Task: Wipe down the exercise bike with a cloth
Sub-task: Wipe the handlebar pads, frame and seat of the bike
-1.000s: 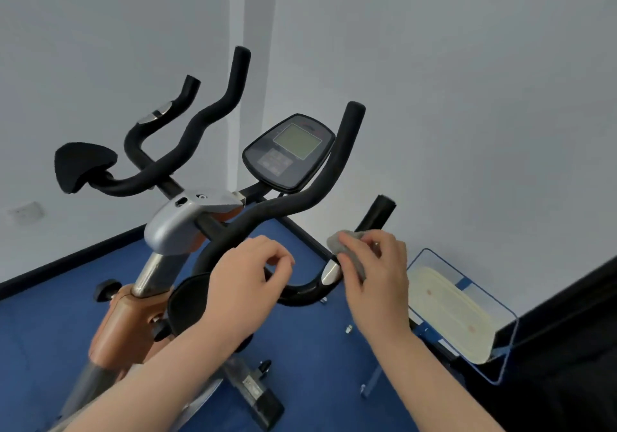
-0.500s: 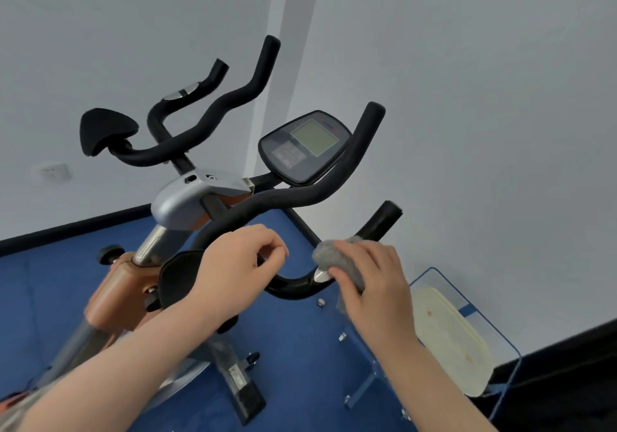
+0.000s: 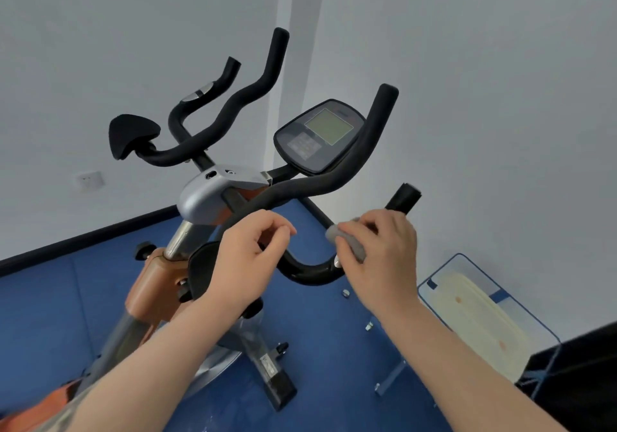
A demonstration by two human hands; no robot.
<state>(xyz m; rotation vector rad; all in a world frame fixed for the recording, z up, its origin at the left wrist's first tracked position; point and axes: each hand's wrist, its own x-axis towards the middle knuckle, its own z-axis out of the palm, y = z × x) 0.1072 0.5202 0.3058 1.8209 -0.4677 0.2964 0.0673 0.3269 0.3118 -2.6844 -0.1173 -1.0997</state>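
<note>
Exercise bike [image 3: 213, 198] sits center-left on floor mat [image 3: 50, 315], in room corner; console [image 3: 319, 136] behind near handlebar [image 3: 310, 183]. Left hand [image 3: 247, 264] on that bar, w/ right hand [image 3: 380, 258] just right of it, cloth [image 3: 347, 241] betw. fingers & bar. Clear bin [image 3: 474, 315] on floor far right, by wall.

Even, soft daylight fills the wide-angle view with no hard shadows, a faint sheen on the black bar between the left hand [image 3: 247, 261] and right hand [image 3: 384, 258], and bending and blur nearer than both.
</note>
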